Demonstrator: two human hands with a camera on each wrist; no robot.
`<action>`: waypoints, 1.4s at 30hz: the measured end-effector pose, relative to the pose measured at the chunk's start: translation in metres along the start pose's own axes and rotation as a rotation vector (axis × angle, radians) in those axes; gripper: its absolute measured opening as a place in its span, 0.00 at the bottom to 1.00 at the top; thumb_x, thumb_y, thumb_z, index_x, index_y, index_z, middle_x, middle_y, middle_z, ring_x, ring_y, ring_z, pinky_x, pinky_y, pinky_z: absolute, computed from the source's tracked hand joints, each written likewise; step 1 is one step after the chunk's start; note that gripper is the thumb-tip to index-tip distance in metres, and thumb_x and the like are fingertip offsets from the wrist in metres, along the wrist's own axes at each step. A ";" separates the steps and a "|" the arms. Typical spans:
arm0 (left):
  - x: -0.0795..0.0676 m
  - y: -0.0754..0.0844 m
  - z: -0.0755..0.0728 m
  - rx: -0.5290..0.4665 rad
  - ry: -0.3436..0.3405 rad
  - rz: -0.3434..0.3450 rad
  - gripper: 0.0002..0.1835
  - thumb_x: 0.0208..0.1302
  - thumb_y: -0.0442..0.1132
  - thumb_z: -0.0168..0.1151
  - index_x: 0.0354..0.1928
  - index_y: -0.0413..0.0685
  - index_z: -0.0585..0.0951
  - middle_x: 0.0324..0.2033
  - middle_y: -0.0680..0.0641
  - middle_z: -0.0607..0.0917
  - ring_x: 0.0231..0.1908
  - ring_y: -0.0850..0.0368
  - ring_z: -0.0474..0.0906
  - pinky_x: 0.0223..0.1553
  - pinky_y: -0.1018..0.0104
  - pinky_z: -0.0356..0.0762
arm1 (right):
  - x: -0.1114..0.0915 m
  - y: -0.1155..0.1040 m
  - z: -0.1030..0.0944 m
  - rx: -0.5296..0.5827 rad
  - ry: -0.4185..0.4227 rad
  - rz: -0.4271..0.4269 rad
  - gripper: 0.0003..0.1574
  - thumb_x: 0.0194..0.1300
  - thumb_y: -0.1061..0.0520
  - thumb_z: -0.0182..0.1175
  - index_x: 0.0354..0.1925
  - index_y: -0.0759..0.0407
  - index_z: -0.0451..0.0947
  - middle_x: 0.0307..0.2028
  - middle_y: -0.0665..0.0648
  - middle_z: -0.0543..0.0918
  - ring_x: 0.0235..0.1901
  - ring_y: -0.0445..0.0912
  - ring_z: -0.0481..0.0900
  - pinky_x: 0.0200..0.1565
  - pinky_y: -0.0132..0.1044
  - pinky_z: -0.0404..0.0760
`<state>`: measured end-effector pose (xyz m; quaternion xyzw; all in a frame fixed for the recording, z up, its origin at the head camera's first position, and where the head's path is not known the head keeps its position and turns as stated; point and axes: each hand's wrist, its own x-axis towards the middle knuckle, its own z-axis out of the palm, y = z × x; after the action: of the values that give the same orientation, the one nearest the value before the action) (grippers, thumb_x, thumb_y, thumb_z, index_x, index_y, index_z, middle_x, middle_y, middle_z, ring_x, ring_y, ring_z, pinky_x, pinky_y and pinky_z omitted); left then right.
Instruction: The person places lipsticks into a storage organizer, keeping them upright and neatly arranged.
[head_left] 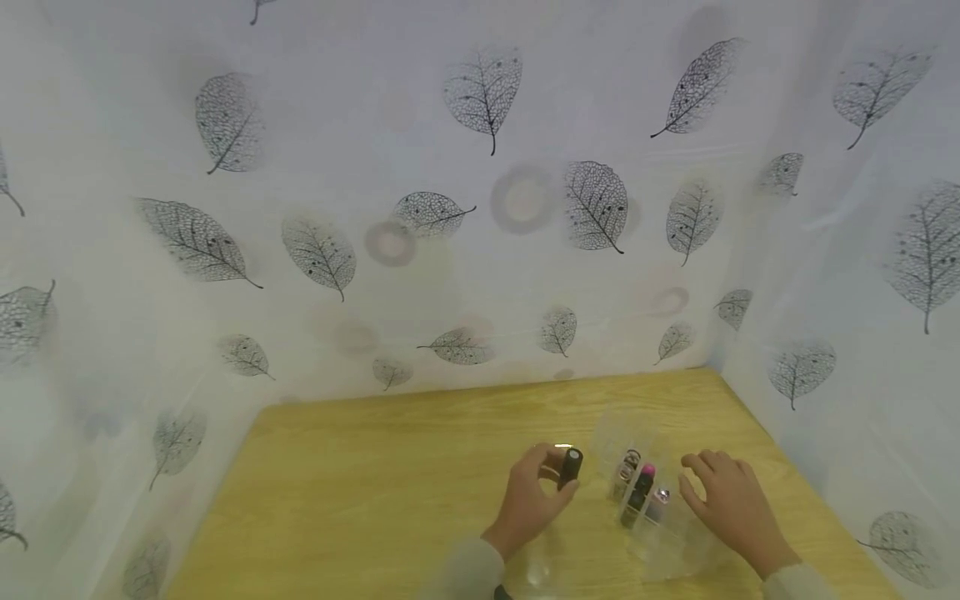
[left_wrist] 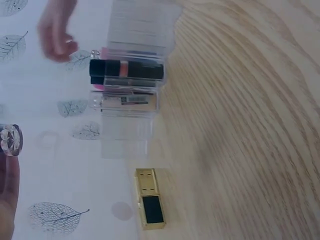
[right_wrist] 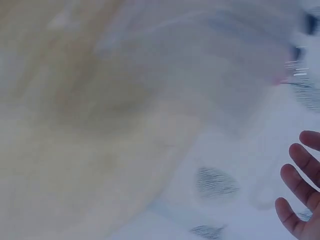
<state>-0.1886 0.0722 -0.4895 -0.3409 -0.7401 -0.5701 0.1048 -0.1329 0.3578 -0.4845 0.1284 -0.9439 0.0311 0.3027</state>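
Note:
My left hand [head_left: 525,500] pinches a dark lipstick tube [head_left: 572,468] between thumb and fingers, above the table and left of the clear organizer [head_left: 611,429]. One end of that tube looks clear and faceted in the left wrist view. Several lipsticks stand in the organizer's middle slots, among them a black tube with a pink top [head_left: 647,475]. To the right of the organizer hovers my right hand [head_left: 731,504], fingers loosely bent and holding nothing. Its spread fingers [right_wrist: 300,182] show in the right wrist view.
A gold case with a dark panel [left_wrist: 151,202] stands on the wooden table [head_left: 360,492], beside the organizer and beyond my left hand. White leaf-print sheeting [head_left: 465,275] encloses the table at the back and both sides.

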 end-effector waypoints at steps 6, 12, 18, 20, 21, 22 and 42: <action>0.001 0.014 -0.002 0.006 -0.016 0.015 0.16 0.53 0.33 0.66 0.44 0.46 0.75 0.36 0.49 0.82 0.37 0.66 0.78 0.39 0.75 0.80 | 0.047 -0.056 -0.038 0.202 0.146 -0.106 0.19 0.66 0.47 0.52 0.38 0.60 0.79 0.31 0.51 0.80 0.32 0.46 0.76 0.38 0.47 0.74; 0.004 0.020 -0.003 0.092 -0.055 0.118 0.18 0.52 0.31 0.67 0.45 0.44 0.73 0.36 0.49 0.82 0.37 0.64 0.79 0.39 0.78 0.78 | 0.065 -0.096 -0.056 0.302 0.117 -0.198 0.22 0.67 0.42 0.51 0.44 0.57 0.79 0.38 0.48 0.80 0.40 0.43 0.76 0.45 0.43 0.72; 0.005 0.024 -0.004 0.136 -0.087 0.180 0.18 0.52 0.32 0.67 0.45 0.45 0.74 0.36 0.50 0.81 0.37 0.63 0.78 0.42 0.80 0.76 | 0.070 -0.105 -0.052 0.318 0.139 -0.269 0.31 0.70 0.37 0.40 0.44 0.55 0.80 0.41 0.48 0.81 0.41 0.43 0.76 0.48 0.42 0.70; 0.005 0.025 -0.005 0.149 -0.091 0.192 0.17 0.52 0.32 0.66 0.45 0.46 0.74 0.36 0.50 0.81 0.37 0.63 0.78 0.42 0.81 0.75 | 0.070 -0.105 -0.050 0.321 0.175 -0.294 0.30 0.70 0.38 0.41 0.43 0.55 0.81 0.40 0.48 0.81 0.39 0.43 0.76 0.47 0.42 0.70; 0.005 0.025 -0.006 0.155 -0.092 0.197 0.17 0.52 0.32 0.66 0.44 0.46 0.74 0.36 0.50 0.81 0.36 0.63 0.78 0.42 0.82 0.75 | 0.070 -0.104 -0.050 0.319 0.188 -0.303 0.29 0.70 0.38 0.41 0.42 0.55 0.81 0.39 0.47 0.81 0.39 0.43 0.76 0.46 0.42 0.70; 0.006 0.026 -0.006 0.159 -0.093 0.200 0.17 0.52 0.32 0.67 0.44 0.46 0.74 0.35 0.50 0.81 0.36 0.63 0.77 0.42 0.82 0.75 | 0.069 -0.104 -0.049 0.323 0.198 -0.308 0.28 0.70 0.39 0.42 0.42 0.55 0.81 0.39 0.47 0.82 0.38 0.44 0.76 0.46 0.41 0.70; 0.020 0.042 -0.009 0.038 -0.035 0.246 0.19 0.52 0.34 0.69 0.47 0.42 0.75 0.39 0.46 0.82 0.37 0.61 0.80 0.43 0.78 0.78 | 0.047 -0.094 -0.033 0.426 0.104 -0.202 0.17 0.61 0.42 0.59 0.39 0.54 0.78 0.35 0.42 0.82 0.36 0.39 0.79 0.62 0.20 0.60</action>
<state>-0.1796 0.0765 -0.4432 -0.4371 -0.7051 -0.5326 0.1676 -0.1271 0.2605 -0.4322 0.2814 -0.8815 0.2056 0.3185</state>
